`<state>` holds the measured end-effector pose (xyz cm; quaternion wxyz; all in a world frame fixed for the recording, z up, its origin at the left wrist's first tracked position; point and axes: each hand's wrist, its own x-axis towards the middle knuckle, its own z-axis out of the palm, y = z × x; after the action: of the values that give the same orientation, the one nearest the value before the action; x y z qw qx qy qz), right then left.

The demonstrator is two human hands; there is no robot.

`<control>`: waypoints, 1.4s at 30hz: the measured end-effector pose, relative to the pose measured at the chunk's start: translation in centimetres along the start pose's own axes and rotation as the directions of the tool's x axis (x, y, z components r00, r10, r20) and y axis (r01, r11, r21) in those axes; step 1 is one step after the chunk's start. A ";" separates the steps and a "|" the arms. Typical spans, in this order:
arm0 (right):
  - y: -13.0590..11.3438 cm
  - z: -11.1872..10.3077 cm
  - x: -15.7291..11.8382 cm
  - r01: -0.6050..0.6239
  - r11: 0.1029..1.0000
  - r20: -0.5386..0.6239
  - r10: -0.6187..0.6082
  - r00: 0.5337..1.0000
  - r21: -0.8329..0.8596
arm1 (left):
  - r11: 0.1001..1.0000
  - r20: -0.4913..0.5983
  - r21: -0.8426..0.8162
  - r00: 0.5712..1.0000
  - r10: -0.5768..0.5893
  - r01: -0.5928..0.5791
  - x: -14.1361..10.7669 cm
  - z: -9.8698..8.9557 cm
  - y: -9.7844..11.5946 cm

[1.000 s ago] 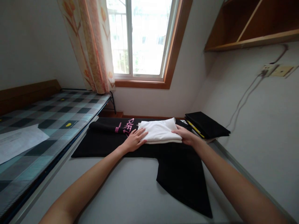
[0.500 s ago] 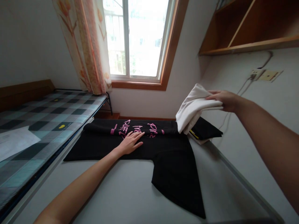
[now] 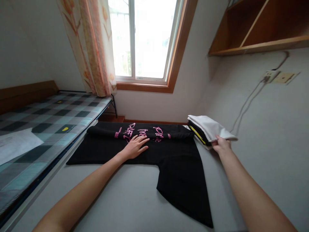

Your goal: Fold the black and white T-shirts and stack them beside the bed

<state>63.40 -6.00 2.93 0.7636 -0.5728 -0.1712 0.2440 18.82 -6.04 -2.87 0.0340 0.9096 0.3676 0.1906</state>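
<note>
A black T-shirt (image 3: 181,167) with pink lettering lies across the light grey table (image 3: 116,199), its far side folded over and one sleeve spread toward me. My left hand (image 3: 135,146) rests on the shirt beside the lettering, fingers stretched out. At the right, a folded white garment (image 3: 205,124) lies on top of a stack of folded clothes (image 3: 200,137) showing black and yellow edges. My right hand (image 3: 221,144) pinches the near edge of the white garment; some of its fingertips are hidden.
To the left stands a bed (image 3: 72,116) with a checked cover and a white paper (image 3: 19,143) on it. A wooden shelf (image 3: 260,45) hangs at upper right above a wall socket (image 3: 270,76) with a cord. A window and curtain (image 3: 96,48) are behind the table.
My right hand has lowered the white garment from the air onto the clothes stack, where it now lies flatter. My left hand stays on the black T-shirt.
</note>
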 end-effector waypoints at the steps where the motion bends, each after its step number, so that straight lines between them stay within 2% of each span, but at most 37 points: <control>1: 0.5 -0.2 0.0 -0.050 0.999 -0.025 0.050 0.998 0.012 | 1.000 0.002 0.002 1.000 -0.001 0.001 0.0 0.0 0.0; 3: 0.8 -0.6 0.2 -0.114 0.993 -0.028 0.115 0.993 0.026 | 1.000 0.000 0.005 1.000 -0.001 0.001 0.0 0.0 0.0; 5: 0.6 -0.9 0.3 -0.123 0.992 0.025 0.122 0.992 0.034 | 1.000 -0.003 0.007 1.000 0.002 -0.002 0.0 0.0 0.0; 9: 0.7 -1.6 0.2 -0.082 0.995 0.067 0.078 0.995 0.064 | 1.000 0.001 0.007 1.000 0.003 -0.003 0.0 0.1 0.0; 16: 2.4 -2.8 0.1 0.063 0.996 0.163 -0.074 0.984 0.067 | 1.000 -0.002 -0.007 1.000 -0.006 0.006 0.0 0.0 0.0; 19: 2.5 -3.0 0.3 0.079 0.997 0.131 -0.077 0.988 -0.007 | 1.000 0.001 -0.005 1.000 -0.012 0.012 0.0 -0.1 0.1; 21: 2.4 -3.1 0.4 0.044 0.995 0.099 -0.036 0.994 -0.085 | 1.000 -0.001 -0.005 1.000 -0.013 0.013 0.0 -0.1 0.2; 23: 2.2 -3.3 0.1 0.012 0.983 0.011 -0.010 1.000 -0.182 | 1.000 -0.008 -0.003 1.000 -0.009 0.009 0.0 -0.1 0.2; 24: 2.1 -3.5 -0.3 0.029 0.967 -0.053 -0.044 0.998 -0.253 | 1.000 -0.012 -0.002 1.000 -0.007 0.007 -0.1 -0.1 0.2; 26: 1.8 -3.8 -1.2 0.155 0.882 -0.163 -0.250 0.954 -0.445 | 1.000 -0.016 0.001 1.000 -0.003 0.003 -0.1 0.0 0.1; 27: 1.7 -3.9 -1.9 0.251 0.797 -0.167 -0.398 0.902 -0.549 | 1.000 -0.017 0.003 1.000 -0.002 0.002 -0.1 0.0 0.1; 29: 1.6 -3.8 -3.6 0.445 0.571 -0.033 -0.639 0.769 -0.689 | 1.000 -0.021 0.007 1.000 0.000 0.000 -0.1 0.1 0.1; 30: 1.6 -3.6 -4.6 0.539 0.465 0.096 -0.688 0.719 -0.702 | 1.000 -0.028 0.012 1.000 0.001 -0.001 -0.1 0.1 0.2; 31: 1.7 -3.3 -5.6 0.628 0.385 0.244 -0.687 0.684 -0.676 | 1.000 -0.042 0.020 0.999 0.001 0.000 -0.1 0.1 0.2; 33: 2.2 -2.4 -7.7 0.785 0.299 0.591 -0.528 0.610 -0.543 | 0.999 -0.093 0.044 0.996 -0.013 0.017 -0.1 0.1 0.3; 35: 3.2 -1.2 -9.4 0.856 0.287 0.815 -0.285 0.504 -0.429 | 0.994 -0.156 0.079 0.986 -0.065 0.078 -0.2 -0.1 0.3; 36: 3.8 -0.5 -10.1 0.866 0.272 0.863 -0.177 0.474 -0.420 | 0.987 -0.179 0.100 0.978 -0.108 0.127 -0.2 -0.2 0.3; 38: 4.9 0.7 -11.1 0.870 0.213 0.889 -0.020 0.458 -0.444 | 0.956 -0.197 0.155 0.956 -0.219 0.251 -0.6 -0.6 0.1; 40: 6.0 1.9 -11.4 0.860 0.124 0.868 0.068 0.491 -0.496 | 0.893 -0.196 0.215 0.913 -0.356 0.395 -1.2 -1.2 -0.4; 42: 6.6 2.9 -11.5 0.844 0.039 0.840 0.128 0.527 -0.535 | 0.809 -0.203 0.266 0.851 -0.484 0.524 -2.2 -2.0 -1.3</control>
<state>51.22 -8.73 -2.40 0.1101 -0.6827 -0.7214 0.0378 15.79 -6.72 -2.02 -0.0835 0.7590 0.6226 0.1710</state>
